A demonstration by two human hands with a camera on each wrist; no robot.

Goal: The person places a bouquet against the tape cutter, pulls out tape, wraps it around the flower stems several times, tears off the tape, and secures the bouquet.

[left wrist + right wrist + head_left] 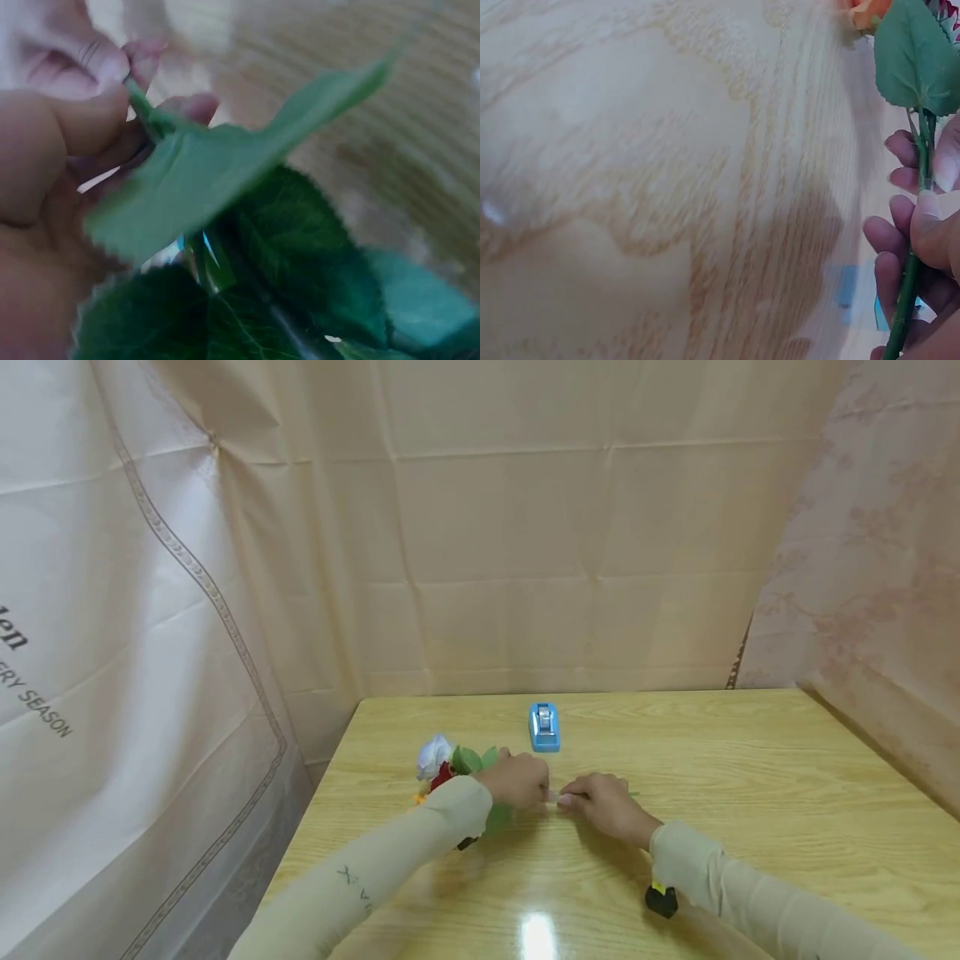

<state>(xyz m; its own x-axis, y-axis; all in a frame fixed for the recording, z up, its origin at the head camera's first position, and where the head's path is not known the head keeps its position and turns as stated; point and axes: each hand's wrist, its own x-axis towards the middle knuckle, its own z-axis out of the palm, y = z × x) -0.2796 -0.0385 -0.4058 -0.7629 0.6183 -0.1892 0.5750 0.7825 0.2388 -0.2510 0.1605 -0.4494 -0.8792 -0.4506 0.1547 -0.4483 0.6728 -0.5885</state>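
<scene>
Both hands hold a bunch of artificial flowers by its green stems (906, 304). My left hand (517, 779) grips the stems just below the green leaves (292, 247). Close beside it, my right hand (606, 806) pinches the stems between thumb and fingers, farther toward their cut ends. The flower heads point left: a pale white rose (434, 757), a dark red bloom (442, 775) and an orange flower (868, 13), partly hidden by the left forearm. In the right wrist view both thumbs lie along the stems.
A blue tape dispenser (544, 727) with a roll of tape stands beyond the hands, toward the back of the wood-grain table (735, 743). Beige cloth (495, 527) hangs behind the table and along both sides.
</scene>
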